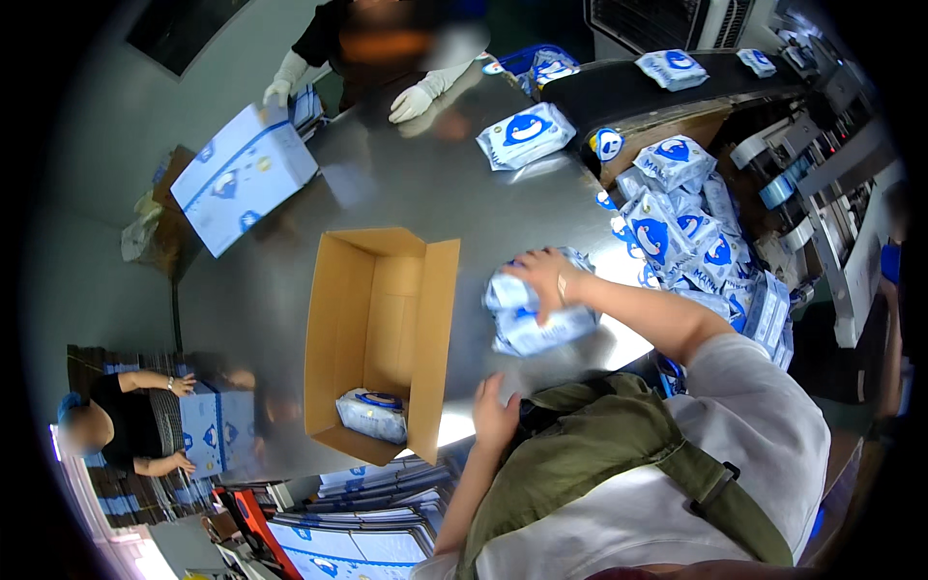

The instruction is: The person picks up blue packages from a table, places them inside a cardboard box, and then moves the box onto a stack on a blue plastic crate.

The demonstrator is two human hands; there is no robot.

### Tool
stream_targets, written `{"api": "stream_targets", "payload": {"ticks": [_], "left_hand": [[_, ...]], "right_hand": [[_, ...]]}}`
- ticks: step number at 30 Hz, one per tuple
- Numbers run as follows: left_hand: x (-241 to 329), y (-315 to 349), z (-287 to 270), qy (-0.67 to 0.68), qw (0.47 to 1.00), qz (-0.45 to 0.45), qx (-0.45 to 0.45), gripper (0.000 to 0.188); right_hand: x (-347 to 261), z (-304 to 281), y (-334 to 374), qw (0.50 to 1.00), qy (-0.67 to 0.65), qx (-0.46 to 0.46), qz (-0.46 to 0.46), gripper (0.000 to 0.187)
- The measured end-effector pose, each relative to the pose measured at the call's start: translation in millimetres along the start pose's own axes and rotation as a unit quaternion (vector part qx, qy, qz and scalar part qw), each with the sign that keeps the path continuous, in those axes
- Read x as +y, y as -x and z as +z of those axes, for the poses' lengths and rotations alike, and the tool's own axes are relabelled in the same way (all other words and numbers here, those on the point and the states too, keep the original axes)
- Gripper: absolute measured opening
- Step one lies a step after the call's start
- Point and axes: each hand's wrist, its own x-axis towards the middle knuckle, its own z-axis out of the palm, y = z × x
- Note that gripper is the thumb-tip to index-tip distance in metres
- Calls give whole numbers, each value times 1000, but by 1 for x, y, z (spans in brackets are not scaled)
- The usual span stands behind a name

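Blue-and-white soft packs right of the cardboard carton appear mid-gathering under the right hand, fingers spread, grip unclear; lifting calls for the left hand, half-open, seemingly empty.

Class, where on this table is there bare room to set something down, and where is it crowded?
The metal table is bare between the open carton and the lone pack beyond; a narrower strip separates the carton from the packs under the right hand. Crowded: the pack heap at the right.
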Motion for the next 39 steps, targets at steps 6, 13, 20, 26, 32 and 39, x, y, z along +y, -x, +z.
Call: {"api": "stream_targets", "payload": {"ticks": [6,13,20,26,32,39], "left_hand": [[41,-61,18,-283,954,96,-1,91],[14,-73,29,-347,921,171,-38,108],[25,-80,26,-329,937,91,-71,101],[20,-80,29,-288,952,89,-50,89],[21,-88,31,-296,950,55,-79,81],[10,-84,32,-314,942,101,-60,89]], "right_hand": [[61,39,-72,981,-164,-104,13,103],[28,68,-56,944,-287,-53,-155,83],[222,-150,-53,949,144,213,183,86],[269,-181,-119,965,226,88,101,70],[244,-130,-194,979,96,170,56,56],[181,-95,-142,990,56,108,74,52]]}}
